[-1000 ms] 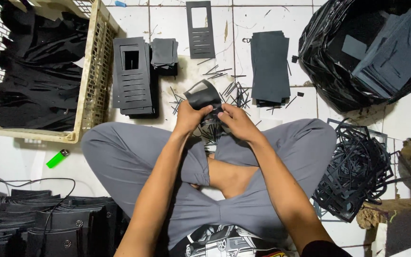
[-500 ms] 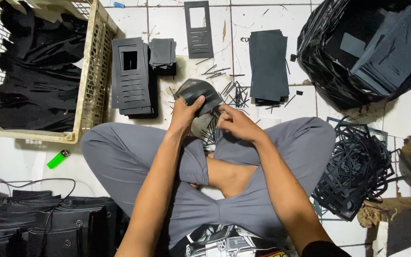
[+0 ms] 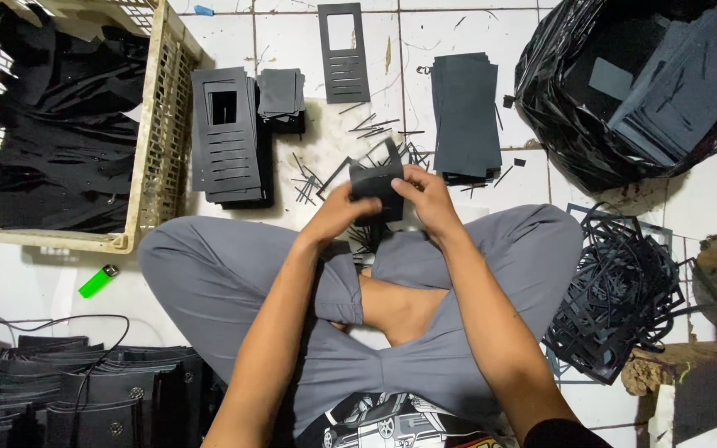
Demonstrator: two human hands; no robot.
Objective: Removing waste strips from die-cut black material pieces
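I sit cross-legged on a white tiled floor. Both hands meet in front of my knees on a small black cut sheet piece (image 3: 377,178). My left hand (image 3: 338,211) grips its lower left side. My right hand (image 3: 425,195) pinches its right edge with fingers curled over the top. Thin black offcut strips (image 3: 350,158) lie scattered on the tiles just beyond the piece.
A cream plastic crate (image 3: 155,141) of black material stands at the left. Stacks of slotted black panels (image 3: 226,137), small squares (image 3: 280,91), one single panel (image 3: 343,51) and plain sheets (image 3: 466,112) lie ahead. A black bag (image 3: 566,116) sits right, tangled scrap (image 3: 624,299) below it, a green lighter (image 3: 97,282) left.
The piece was curled and rounded between my hands; now it is held flatter and more upright. My hands stayed in about the same spot above my knees.
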